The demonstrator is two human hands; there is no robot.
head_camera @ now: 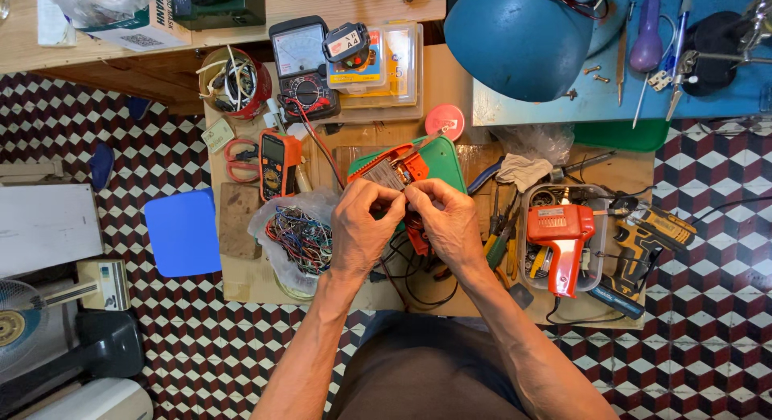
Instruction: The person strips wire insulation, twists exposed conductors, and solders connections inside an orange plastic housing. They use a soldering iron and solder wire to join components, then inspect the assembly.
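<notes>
Pinching something too small to identify, left hand (362,227) and right hand (448,223) meet fingertip-to-fingertip just below one orange device (392,169); two meters (277,163) lie left.

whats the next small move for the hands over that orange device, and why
Probably keep both hands pinched together and finish the fine work at the fingertips: the left hand and right hand meet over the opened orange device, with dark wires trailing below. What they pinch is too small to tell.
</notes>
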